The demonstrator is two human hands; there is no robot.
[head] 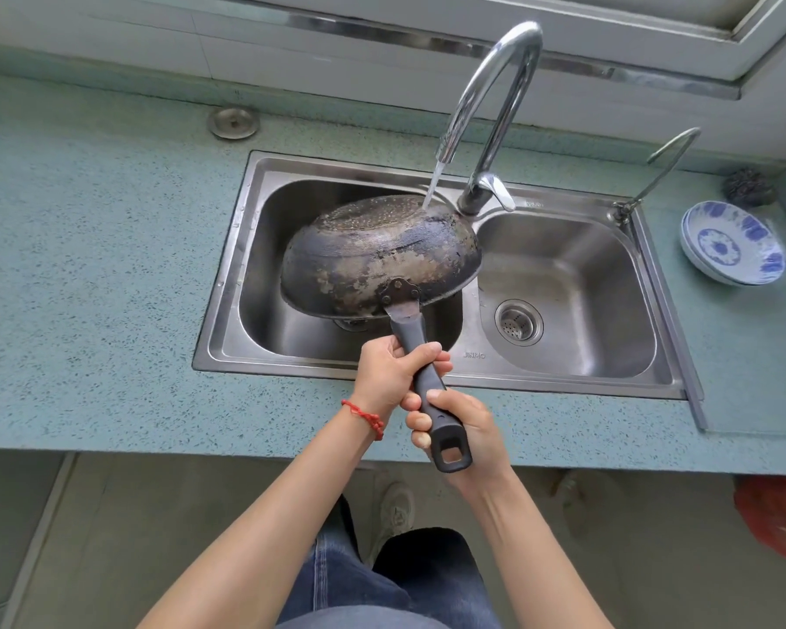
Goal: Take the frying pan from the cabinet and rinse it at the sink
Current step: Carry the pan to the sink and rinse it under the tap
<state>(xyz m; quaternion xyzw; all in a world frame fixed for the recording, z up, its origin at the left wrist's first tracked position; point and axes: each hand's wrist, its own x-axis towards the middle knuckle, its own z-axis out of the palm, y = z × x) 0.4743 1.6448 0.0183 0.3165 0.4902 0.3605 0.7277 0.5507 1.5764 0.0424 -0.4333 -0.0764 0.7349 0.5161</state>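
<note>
Frying pan (377,256) is upside down over the left basin of the sink (228,283), scorched underside facing up, tilted so the far rim sits higher. Not resting on the basin floor as far as visible; it hangs from the handle (420,374).

Both hands are on that handle. Left hand (391,374) wraps the upper part nearer the pan, fingers curled fully round it. Right hand (464,429) clamps the lower end, thumb on top, just above the hanging hole. The two hands sit just beside each other, touching or close to it. Red cord bracelet (366,417) on the left wrist.

Faucet (495,111) is running: the water stream (432,186) falls from the spout onto the far-right part of the pan's bottom. The gooseneck base stands on the divider between the basins, right behind the pan's right edge.

Right basin holds only its drain strainer (518,322). A thinner second tap (663,165) is at the sink's far right corner.

On the speckled green countertop (101,265): stacked blue-and-white plates (731,242) right of the sink, a steel scrubber (747,188) just beyond them, and a round metal cap (233,123) far left of the sink.

Jeans and a shoe are visible below the counter edge.
</note>
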